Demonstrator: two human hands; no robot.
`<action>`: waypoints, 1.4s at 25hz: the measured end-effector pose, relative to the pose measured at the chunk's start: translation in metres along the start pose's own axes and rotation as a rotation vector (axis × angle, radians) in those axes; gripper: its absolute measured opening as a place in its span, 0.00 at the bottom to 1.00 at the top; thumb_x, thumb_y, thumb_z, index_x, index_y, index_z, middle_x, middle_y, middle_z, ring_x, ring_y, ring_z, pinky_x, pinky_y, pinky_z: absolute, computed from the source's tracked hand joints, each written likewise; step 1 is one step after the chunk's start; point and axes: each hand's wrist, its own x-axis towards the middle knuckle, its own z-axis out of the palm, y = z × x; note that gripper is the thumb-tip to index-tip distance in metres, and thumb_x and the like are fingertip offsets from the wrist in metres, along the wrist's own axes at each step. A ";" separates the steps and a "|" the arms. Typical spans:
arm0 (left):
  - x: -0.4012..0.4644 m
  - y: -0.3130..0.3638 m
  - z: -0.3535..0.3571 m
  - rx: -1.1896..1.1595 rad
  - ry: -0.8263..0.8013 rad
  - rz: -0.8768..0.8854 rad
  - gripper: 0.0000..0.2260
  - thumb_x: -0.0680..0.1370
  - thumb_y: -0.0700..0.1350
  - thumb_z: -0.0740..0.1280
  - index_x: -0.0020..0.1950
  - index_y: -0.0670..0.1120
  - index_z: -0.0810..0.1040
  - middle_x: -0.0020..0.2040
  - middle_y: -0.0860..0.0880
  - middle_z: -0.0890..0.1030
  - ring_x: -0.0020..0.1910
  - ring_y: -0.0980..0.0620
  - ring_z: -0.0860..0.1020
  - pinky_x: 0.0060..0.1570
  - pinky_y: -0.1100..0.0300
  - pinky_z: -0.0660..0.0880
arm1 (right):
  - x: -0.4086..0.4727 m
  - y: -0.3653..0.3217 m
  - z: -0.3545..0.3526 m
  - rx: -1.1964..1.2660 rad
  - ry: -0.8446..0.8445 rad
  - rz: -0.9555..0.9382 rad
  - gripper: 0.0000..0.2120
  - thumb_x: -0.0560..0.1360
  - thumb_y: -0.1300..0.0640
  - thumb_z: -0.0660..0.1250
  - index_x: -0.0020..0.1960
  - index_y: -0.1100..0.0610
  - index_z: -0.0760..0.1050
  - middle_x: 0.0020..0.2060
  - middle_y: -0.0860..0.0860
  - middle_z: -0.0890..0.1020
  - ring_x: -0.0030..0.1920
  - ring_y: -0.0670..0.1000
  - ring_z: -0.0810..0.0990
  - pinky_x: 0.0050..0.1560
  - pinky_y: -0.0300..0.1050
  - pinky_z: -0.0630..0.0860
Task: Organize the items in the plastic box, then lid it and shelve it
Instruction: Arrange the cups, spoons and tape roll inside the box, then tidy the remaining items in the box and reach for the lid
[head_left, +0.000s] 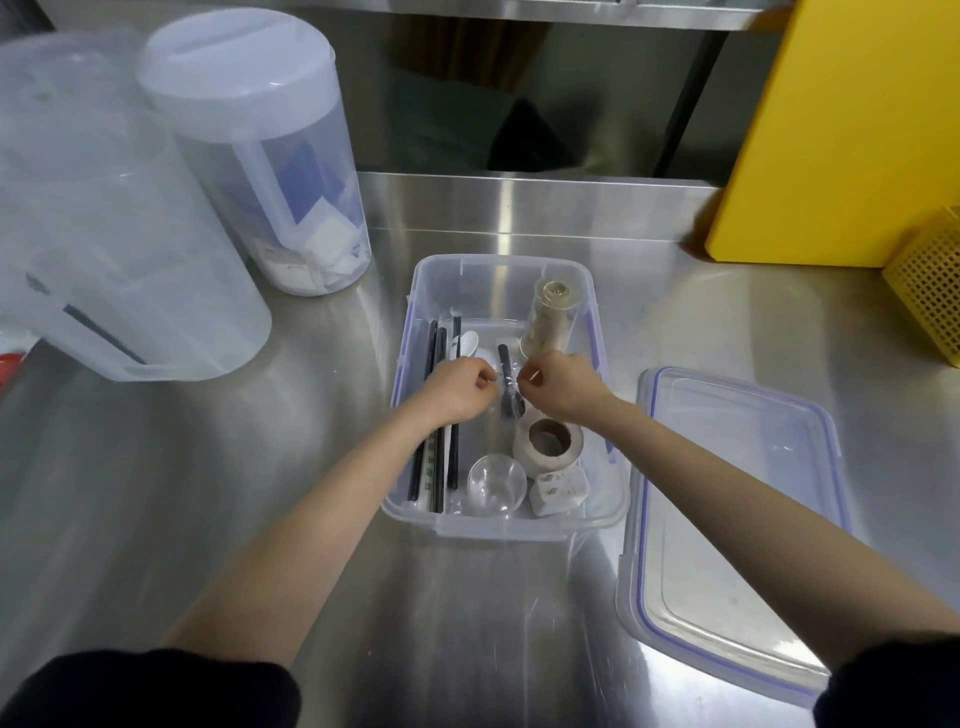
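Note:
A clear plastic box (602, 499) with purple clips sits open on the steel counter. Inside lie dark chopsticks (434, 340) along its left wall, a white spoon (466, 343), a toothpick jar (551, 317), a tape roll (549, 441), a small clear bowl (496, 483) and a white packet (558, 491). Both hands reach into the box. My left hand (457, 387) and my right hand (563, 387) pinch the two sides of a clear wrapper holding a dark utensil (509, 384). The box's lid (727, 525) lies flat to the right.
Two tall translucent pitchers (249, 156) stand at the back left, the nearer one (104, 249) tilted close to the camera. A yellow board (841, 130) leans at the back right beside a yellow perforated basket (930, 306). A steel shelf edge runs above.

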 end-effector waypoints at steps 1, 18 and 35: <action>0.007 0.002 0.002 -0.021 -0.007 -0.023 0.14 0.78 0.41 0.57 0.61 0.40 0.75 0.61 0.41 0.78 0.61 0.44 0.75 0.59 0.59 0.70 | 0.006 -0.001 0.002 -0.019 -0.027 0.029 0.14 0.76 0.56 0.61 0.57 0.61 0.77 0.55 0.61 0.81 0.56 0.61 0.78 0.53 0.49 0.74; 0.035 -0.006 0.011 -0.347 -0.019 -0.161 0.17 0.78 0.39 0.55 0.66 0.42 0.71 0.63 0.40 0.76 0.63 0.43 0.74 0.66 0.50 0.70 | 0.045 -0.005 0.023 0.359 -0.142 0.142 0.16 0.74 0.63 0.63 0.61 0.62 0.76 0.56 0.60 0.82 0.48 0.53 0.78 0.52 0.41 0.73; -0.003 -0.009 0.000 0.314 -0.002 -0.157 0.16 0.77 0.38 0.56 0.63 0.33 0.70 0.67 0.35 0.68 0.65 0.38 0.70 0.61 0.52 0.69 | 0.008 -0.037 0.026 0.685 -0.370 0.103 0.17 0.76 0.70 0.52 0.60 0.71 0.73 0.52 0.65 0.78 0.52 0.57 0.79 0.63 0.52 0.75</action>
